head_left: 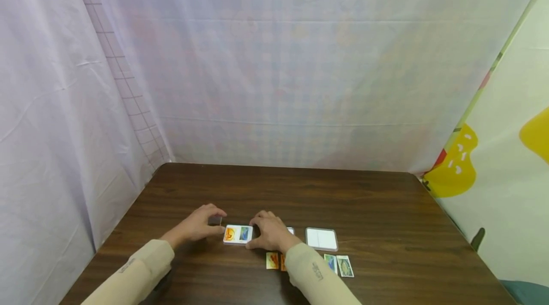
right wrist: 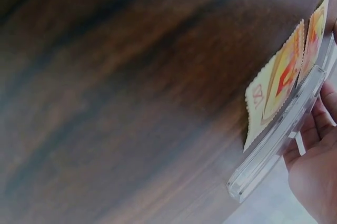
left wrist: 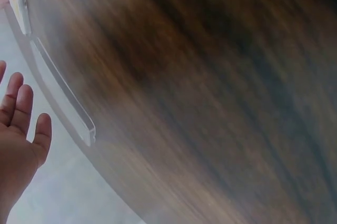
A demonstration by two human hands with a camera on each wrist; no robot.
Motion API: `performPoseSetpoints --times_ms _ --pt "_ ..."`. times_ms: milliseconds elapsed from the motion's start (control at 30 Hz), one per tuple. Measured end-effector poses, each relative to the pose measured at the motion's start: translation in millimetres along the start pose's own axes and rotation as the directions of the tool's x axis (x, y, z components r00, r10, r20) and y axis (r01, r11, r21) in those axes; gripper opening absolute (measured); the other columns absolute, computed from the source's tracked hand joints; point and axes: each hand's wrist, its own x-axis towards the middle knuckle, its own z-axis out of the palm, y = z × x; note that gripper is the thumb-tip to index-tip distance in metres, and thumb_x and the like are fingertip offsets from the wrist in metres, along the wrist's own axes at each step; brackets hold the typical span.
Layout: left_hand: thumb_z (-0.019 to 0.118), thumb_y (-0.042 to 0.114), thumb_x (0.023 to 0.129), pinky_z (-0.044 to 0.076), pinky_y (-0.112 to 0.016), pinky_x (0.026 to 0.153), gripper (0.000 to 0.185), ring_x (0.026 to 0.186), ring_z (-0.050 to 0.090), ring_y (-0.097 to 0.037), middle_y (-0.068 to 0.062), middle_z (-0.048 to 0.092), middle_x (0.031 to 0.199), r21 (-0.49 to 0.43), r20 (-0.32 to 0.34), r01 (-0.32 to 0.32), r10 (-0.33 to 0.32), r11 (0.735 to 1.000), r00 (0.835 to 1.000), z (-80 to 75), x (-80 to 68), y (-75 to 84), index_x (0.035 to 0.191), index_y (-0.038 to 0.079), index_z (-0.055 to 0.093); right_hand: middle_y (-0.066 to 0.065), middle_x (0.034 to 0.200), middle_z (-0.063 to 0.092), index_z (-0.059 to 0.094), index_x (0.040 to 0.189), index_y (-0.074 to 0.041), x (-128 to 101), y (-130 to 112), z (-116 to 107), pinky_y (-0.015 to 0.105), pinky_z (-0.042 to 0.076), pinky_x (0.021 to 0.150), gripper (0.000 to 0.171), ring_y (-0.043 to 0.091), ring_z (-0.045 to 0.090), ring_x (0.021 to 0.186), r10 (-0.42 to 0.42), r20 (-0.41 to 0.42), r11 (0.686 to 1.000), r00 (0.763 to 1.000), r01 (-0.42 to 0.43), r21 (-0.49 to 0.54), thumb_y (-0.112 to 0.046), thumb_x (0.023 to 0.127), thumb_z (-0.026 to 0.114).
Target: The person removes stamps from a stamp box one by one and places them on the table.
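Note:
A clear plastic case (head_left: 238, 234) with an orange picture and a blue picture in it lies flat on the dark wooden table (head_left: 300, 190), between my two hands. My left hand (head_left: 200, 225) sits at its left end with relaxed fingers (left wrist: 21, 110); they stay just off a clear plastic edge (left wrist: 63, 95). My right hand (head_left: 268, 234) grips the case's right end, thumb at the front edge. In the right wrist view its fingers (right wrist: 316, 166) curl behind a clear case edge (right wrist: 276, 142), with two zigzag-edged orange stamps (right wrist: 281, 84) beside it.
A second clear case (head_left: 321, 239), holding white blanks, lies right of my right hand. Small picture stamps lie near the front edge: orange ones (head_left: 272, 260) by my right sleeve, green ones (head_left: 344, 266) further right. Draped sheets close in the back and sides.

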Motion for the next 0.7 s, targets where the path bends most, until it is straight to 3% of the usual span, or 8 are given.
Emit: performPoseSetpoints --times_ms 100,333,700 --pt "0.076 0.028 0.086 0.045 -0.054 0.091 0.042 0.105 0.056 -0.032 -0.009 0.061 0.11 -0.015 0.004 0.016 -0.016 1.0 1.0 2.4 0.5 1.6 0.118 0.002 0.066 0.005 0.131 0.055 0.065 0.124 -0.015 -0.3 -0.6 -1.1 0.045 0.036 0.107 0.061 0.025 0.048 0.123 0.001 0.001 1.0 1.0 -0.001 0.001 -0.052 0.078 0.079" --pt "0.077 0.025 0.085 0.046 -0.051 0.089 0.038 0.1 0.058 -0.032 -0.008 0.062 0.105 0.01 -0.021 -0.027 0.027 1.0 0.999 4.2 0.3 6.9 0.113 0.002 0.067 0.005 0.131 0.055 0.065 0.123 -0.015 -1.8 -1.0 -2.7 0.045 0.037 0.106 0.06 0.025 0.049 0.123 -0.009 -0.004 1.0 1.0 0.009 -0.008 -0.051 0.078 0.08" --pt "0.077 0.027 0.085 0.047 -0.047 0.086 0.036 0.097 0.059 -0.029 -0.008 0.063 0.103 0.014 -0.029 -0.031 0.032 0.999 0.999 10.5 1.4 4.5 0.11 0.002 0.069 0.005 0.131 0.055 0.065 0.122 -0.015 -2.4 -1.7 -2.7 0.045 0.037 0.105 0.059 0.025 0.049 0.122 -0.008 -0.004 1.0 1.0 0.008 -0.008 -0.051 0.077 0.08"
